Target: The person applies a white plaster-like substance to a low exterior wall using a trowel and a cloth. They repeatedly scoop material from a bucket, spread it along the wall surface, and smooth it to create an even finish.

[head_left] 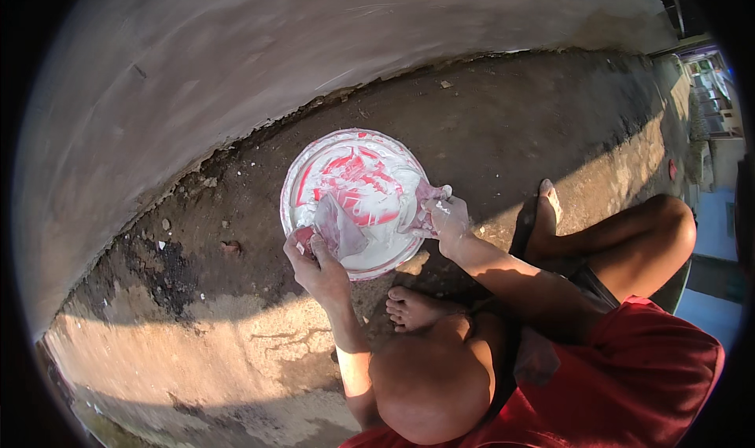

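On the ground in front of me is a round, shallow red tray [289,182] smeared with white paste [385,232]; red streaks show through where the layer is thin. Fingers and thumb of my left hand [318,263] pinch a flat, paste-coated scraper [340,226], its broad blade tilted over the near left part of the tray. At the right rim, my right hand [447,218] grips a second, smaller-looking scraper [427,192], also coated in paste. White smears cover the fingers of my right hand. Fingers hide part of each tool.
A plastered wall [236,47] rises beyond the tray and along the left. Dark, rough ground [503,118] has small stones and crumbs near the wall's foot. My bare foot [421,306] is close to the tray's near rim; my other foot [544,212] is farther right.
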The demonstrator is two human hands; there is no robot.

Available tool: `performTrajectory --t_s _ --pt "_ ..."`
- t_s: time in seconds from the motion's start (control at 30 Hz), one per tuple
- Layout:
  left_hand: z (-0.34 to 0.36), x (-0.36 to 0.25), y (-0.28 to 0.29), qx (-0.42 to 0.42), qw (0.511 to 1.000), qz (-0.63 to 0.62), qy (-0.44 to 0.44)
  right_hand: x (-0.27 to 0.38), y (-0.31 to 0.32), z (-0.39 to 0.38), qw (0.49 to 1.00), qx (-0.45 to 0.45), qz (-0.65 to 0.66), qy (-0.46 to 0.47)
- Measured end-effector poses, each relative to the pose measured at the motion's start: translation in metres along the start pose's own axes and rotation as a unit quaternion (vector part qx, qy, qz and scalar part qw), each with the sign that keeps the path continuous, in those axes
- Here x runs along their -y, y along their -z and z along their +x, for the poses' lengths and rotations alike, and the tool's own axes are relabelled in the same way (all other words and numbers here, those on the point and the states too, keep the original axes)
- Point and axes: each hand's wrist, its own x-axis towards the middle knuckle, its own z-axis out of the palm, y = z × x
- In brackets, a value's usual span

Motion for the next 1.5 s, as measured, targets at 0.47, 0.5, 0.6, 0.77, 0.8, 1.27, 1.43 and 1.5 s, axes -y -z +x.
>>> performTrajectory --t_s 0.47,0.5,0.6,0.77,0.8,1.27,1.43,1.5 --pt "0.051 -0.023 -0.093 0.141 0.972 0.172 -0.074 0.063 -0.020 0.067 0.958 0.177 -0.210 0.079" --pt "0.051 -0.022 -0.093 0.133 0.974 0.172 -0.060 0.072 -0.025 0.069 0.952 0.196 -0.225 0.073" --pt "0.050 -0.027 -0.098 0.117 0.980 0.153 -0.040 0.082 -0.032 0.087 0.931 0.233 -0.264 0.096" --pt "0.056 -0.010 -0.096 0.093 0.994 0.046 -0.018 0.096 -0.038 0.065 0.817 0.231 -0.454 0.270" --pt "0.054 -0.009 -0.094 0.090 0.996 0.017 -0.013 0.099 -0.039 0.058 0.774 0.213 -0.509 0.309" --pt "0.056 -0.073 -0.045 0.172 0.857 -0.424 0.240 0.108 0.020 0.013 0.451 0.206 -0.381 0.780" --pt "0.055 -0.069 -0.035 0.169 0.863 -0.416 0.233 0.119 0.044 0.030 0.476 0.252 -0.360 0.762" --pt "0.057 -0.071 -0.034 0.195 0.851 -0.432 0.225 0.131 0.036 0.020 0.497 0.278 -0.298 0.766"
